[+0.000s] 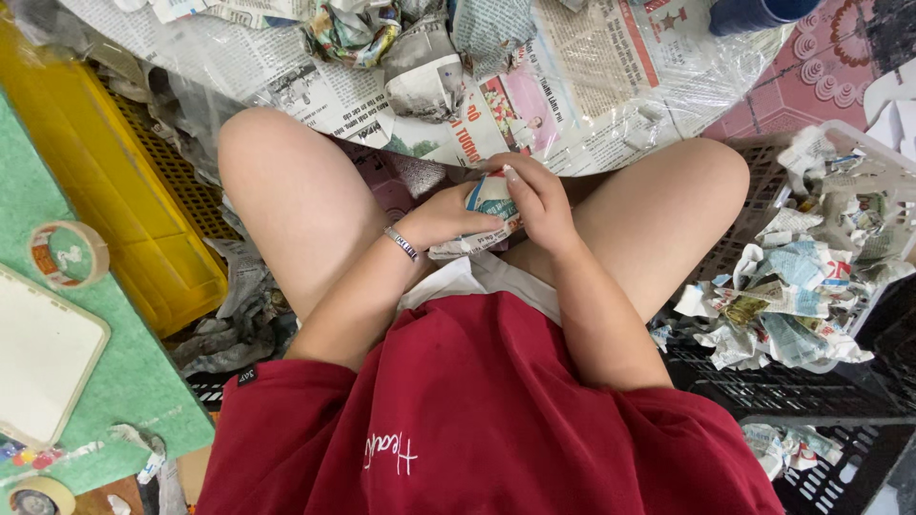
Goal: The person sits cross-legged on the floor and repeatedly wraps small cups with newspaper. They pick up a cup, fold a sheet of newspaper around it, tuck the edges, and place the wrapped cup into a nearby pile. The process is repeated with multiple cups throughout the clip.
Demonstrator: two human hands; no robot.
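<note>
I sit with my knees apart, and both hands meet between them around a small wad of newspaper [482, 215]. My left hand [444, 219], with a bracelet on its wrist, grips the wad from the left and below. Over its top and right side my right hand [536, 195] curls its fingers. The paper is partly hidden by my fingers. Spread newspaper sheets [582, 86] lie on the floor just beyond my hands, with several crumpled pieces [420, 57] on them.
A yellow plastic crate [105, 191] lies at my left. A green surface [143, 372] holds a tape roll [67, 253] and a white slab [38, 358]. At my right a white basket [859, 143] holds crumpled paper balls [792, 286], above black crates [821, 391].
</note>
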